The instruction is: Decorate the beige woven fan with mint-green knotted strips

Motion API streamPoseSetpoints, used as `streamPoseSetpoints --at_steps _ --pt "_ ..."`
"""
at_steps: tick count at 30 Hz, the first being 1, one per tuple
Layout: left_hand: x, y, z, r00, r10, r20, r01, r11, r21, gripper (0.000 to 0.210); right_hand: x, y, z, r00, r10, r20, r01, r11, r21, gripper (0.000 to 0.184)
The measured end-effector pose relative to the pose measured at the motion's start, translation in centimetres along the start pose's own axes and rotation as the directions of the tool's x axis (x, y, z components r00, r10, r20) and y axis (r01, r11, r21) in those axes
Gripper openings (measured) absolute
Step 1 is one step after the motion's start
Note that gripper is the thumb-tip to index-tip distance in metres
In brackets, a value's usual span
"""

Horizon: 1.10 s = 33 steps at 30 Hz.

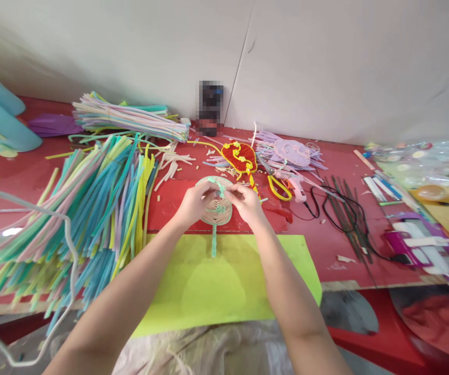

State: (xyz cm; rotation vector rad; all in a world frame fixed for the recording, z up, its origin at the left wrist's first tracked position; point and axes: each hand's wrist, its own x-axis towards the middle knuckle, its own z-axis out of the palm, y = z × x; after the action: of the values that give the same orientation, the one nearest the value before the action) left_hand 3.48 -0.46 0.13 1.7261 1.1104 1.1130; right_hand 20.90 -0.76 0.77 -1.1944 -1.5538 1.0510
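Observation:
A round fan (208, 216), beige with mint-green trim and a mint-green handle, lies in front of me, made of what look like pipe cleaners. Over its upper half, my left hand (195, 202) and my right hand (248, 203) come together with fingers pinched. Between their fingertips is a small mint-green pipe cleaner piece (222, 191); its exact shape is too small to make out. Both hands hide parts of the fan's sides. Just beyond the right hand lies a red fan (235, 158) with yellow edging and yellow decorations.
Big bundles of coloured pipe cleaners (99, 208) fill the left side. Yellow-handled scissors (279, 188) and a pink glue gun (297, 188) with a black cord lie to the right. A yellow-green sheet (216, 291) covers the near edge. A purple power strip (404, 245) sits far right.

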Motion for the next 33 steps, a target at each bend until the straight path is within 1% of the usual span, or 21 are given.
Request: streamPoseSetpoints --at_steps 3,6,8,10,12,15,17,21,25,29,31,33 --pt "0.0 0.3 -0.2 0.999 0.037 -0.009 -0.036 0.998 0.053 0.011 0.0 0.0 0.0 1.0 0.02 0.023 -0.021 0.999 0.041 0.023" --pt "0.0 0.4 -0.1 0.999 0.037 -0.022 -0.037 0.999 0.013 0.008 0.1 0.1 -0.1 1.0 0.019 0.023 -0.02 0.999 0.05 0.024" --pt "-0.1 0.3 0.1 1.0 0.029 0.004 -0.029 0.998 -0.057 0.01 0.1 0.1 -0.1 1.0 0.007 0.004 -0.008 1.0 0.03 0.024" --pt "-0.1 0.2 0.3 0.998 0.012 0.056 -0.006 0.995 -0.103 0.013 0.0 0.0 -0.1 1.0 -0.017 -0.011 0.017 1.0 -0.009 0.024" --pt "-0.1 0.1 0.4 0.995 -0.008 0.098 0.016 0.997 -0.081 0.015 -0.1 -0.1 0.0 0.999 -0.045 -0.017 0.044 0.998 -0.046 0.023" --pt "-0.2 0.1 0.3 0.994 -0.002 0.107 0.004 1.0 -0.02 0.015 -0.1 -0.3 0.1 0.998 -0.054 -0.019 0.053 0.997 -0.059 0.023" --pt "-0.2 0.2 0.3 0.996 0.008 0.089 -0.007 1.0 -0.014 0.016 -0.1 -0.2 0.0 0.999 -0.034 -0.001 0.034 0.999 -0.04 0.024" --pt "-0.1 0.7 0.1 0.999 -0.013 0.039 0.015 0.998 -0.062 0.017 0.1 -0.3 -0.5 1.0 -0.01 0.021 0.01 1.0 -0.002 0.027" --pt "-0.1 1.0 -0.1 0.999 -0.005 -0.044 0.002 0.998 -0.063 0.019 -0.2 -0.9 -0.6 0.997 -0.075 0.007 0.075 0.99 -0.12 0.026" --pt "-0.2 1.0 -0.1 0.995 -0.005 -0.102 -0.01 0.989 -0.15 0.022 -0.8 -2.1 -0.2 0.988 -0.152 0.005 0.15 0.963 -0.224 0.022" --pt "-0.2 0.9 -0.1 0.993 -0.01 -0.122 -0.013 0.982 -0.189 0.024 -1.0 -2.5 0.1 0.99 -0.141 0.024 0.143 0.966 -0.213 0.023" --pt "-0.2 0.8 0.0 0.991 -0.015 -0.135 -0.013 0.979 -0.204 0.025 -1.2 -2.7 0.3 0.994 -0.097 0.048 0.104 0.981 -0.166 0.023"
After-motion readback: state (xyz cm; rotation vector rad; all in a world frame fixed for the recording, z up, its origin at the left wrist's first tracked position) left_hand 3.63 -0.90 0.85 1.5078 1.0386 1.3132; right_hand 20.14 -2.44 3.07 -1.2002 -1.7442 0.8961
